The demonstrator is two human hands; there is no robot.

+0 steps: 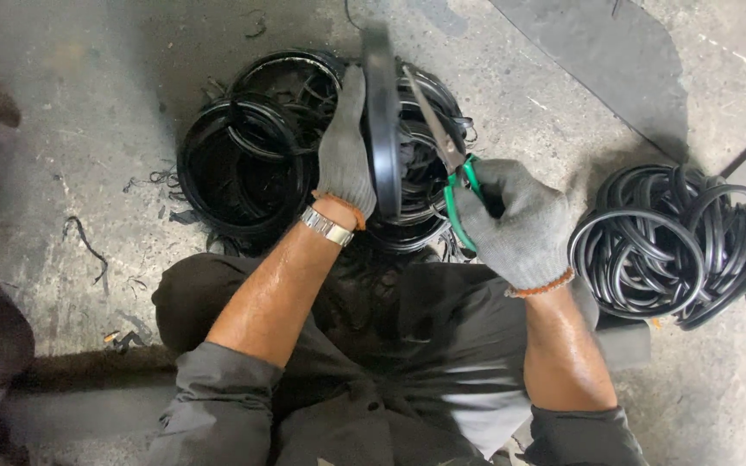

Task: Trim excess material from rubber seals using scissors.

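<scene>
We grip the black rubber ring (382,121) edge-on in our gloved left hand (344,151); it looks light, flexible. Our right hand (520,224) clenches green-handled scissors (446,151) against its rim.

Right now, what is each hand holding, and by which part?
Left hand grips a black rubber ring by its lower rim. Right hand holds scissors by the green handles.

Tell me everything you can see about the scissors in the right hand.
The scissors have green handles and long, slim, grey metal blades. The right hand, in a grey knit glove, grips the handles, which are mostly hidden in the glove. The blades point up and away, towards the top of the view, and lie against the edge of the black rubber ring that the gloved left hand holds upright. Whether the blades are parted cannot be told.
</scene>
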